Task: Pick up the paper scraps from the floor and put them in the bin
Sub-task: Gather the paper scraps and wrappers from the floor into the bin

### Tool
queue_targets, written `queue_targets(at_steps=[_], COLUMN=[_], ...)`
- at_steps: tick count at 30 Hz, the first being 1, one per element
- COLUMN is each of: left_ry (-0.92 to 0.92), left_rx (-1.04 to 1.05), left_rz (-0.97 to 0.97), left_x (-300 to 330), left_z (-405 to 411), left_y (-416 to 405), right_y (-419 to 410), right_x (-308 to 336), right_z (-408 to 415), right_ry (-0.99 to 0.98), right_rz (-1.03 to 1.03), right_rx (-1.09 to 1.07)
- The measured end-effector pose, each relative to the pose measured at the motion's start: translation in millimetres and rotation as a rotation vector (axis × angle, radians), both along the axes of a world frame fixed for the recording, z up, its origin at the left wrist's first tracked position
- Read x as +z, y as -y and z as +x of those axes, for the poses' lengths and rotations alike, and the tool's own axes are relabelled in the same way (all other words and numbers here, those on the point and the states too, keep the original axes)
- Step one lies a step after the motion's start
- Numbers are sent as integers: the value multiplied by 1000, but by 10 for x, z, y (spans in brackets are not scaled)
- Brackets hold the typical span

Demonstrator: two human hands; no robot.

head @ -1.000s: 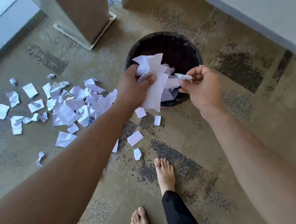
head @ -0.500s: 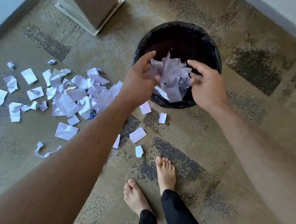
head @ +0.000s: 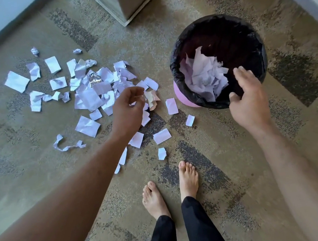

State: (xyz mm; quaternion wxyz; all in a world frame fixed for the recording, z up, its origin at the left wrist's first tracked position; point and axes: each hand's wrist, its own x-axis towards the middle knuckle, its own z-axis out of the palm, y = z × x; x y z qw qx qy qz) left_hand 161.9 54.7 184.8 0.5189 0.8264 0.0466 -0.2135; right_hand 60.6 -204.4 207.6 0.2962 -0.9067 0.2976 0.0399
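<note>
paper scraps [head: 91,97] strewn beside bin [head: 251,32]; left hand [head: 128,107] slack, empty, over them for grabbing; right hand [head: 248,99] loose, unladen at rim.

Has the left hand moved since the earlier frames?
Yes. The left hand was over the bin with paper; now it is off the bin's left side, empty, above the scraps on the floor.

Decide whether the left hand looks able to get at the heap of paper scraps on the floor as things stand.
Probably yes. The left hand is empty, its fingers loosely curled, right over the near edge of the heap of paper scraps. Nothing lies between them; the bin stands off to the right, where the right hand is.
</note>
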Motion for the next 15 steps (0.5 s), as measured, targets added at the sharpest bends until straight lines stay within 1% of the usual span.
queue_targets(at_steps=[2, 3, 5, 7, 8, 9, 11, 13, 15], left_ry=[-23, -27, -19, 63, 110, 139, 128, 83, 6], left_rx=[12, 12, -21, -66, -72, -59, -6, 0, 31], left_rz=[66, 96, 164, 245, 272, 310, 359, 421, 536], left_x=[-94, -155, -275, -388, -470, -556, -765, -996, -1256], left_z=[-118, -182, -352, -546, -636, -706, -808, -1037, -1168], left_y=[-206, -305, -482, -630, -704, -787, -975, -1098, -1283], right_y=[-85, -159, -359, -609, -740, -864, -1066, -1204, -1305], right_x=[-27, -44, -100, -212, -308, -427, -715, -1036, -1359], right_z=[-73, -115, -211, -302, -351, -398, -476, -516, -474], right_ry=[4, 40, 175, 285, 297, 276, 184, 78, -30], right_rz=[-94, -119, -140, -152, -132, -89, 1, 54, 77], right_rx=[51, 57, 79, 177, 249, 315, 396, 423, 430])
